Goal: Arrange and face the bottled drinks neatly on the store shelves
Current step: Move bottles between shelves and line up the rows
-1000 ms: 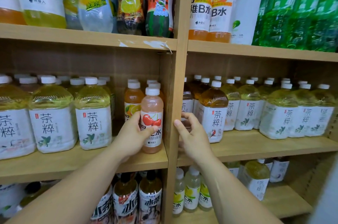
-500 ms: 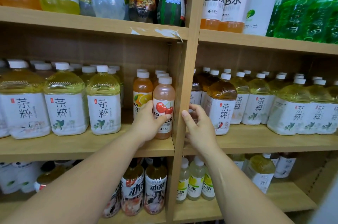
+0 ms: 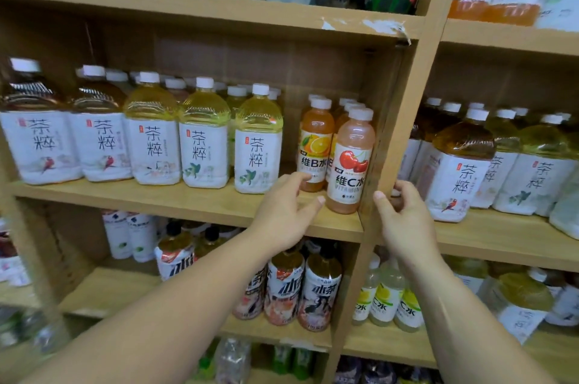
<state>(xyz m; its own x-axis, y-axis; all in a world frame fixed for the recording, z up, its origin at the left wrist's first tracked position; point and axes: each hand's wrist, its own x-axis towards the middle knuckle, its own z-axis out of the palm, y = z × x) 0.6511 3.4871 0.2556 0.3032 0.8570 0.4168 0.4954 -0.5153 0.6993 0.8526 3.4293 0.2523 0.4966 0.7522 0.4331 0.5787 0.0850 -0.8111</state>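
The cherry vitamin C bottle (image 3: 351, 164) stood upright on the middle shelf (image 3: 188, 202) beside the divider (image 3: 391, 133), label facing outward. The left hand (image 3: 282, 214) hovered just left of its base, fingers loosely spread, apart from it. The right hand (image 3: 404, 220) curled at the divider's other side; whether it gripped anything could not be told.

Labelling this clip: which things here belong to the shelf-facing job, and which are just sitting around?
Job: cherry vitamin C bottle, orange vitamin B bottle, left hand, right hand.
Around: large tea bottles, lemon vitamin C bottles below, torn shelf label.
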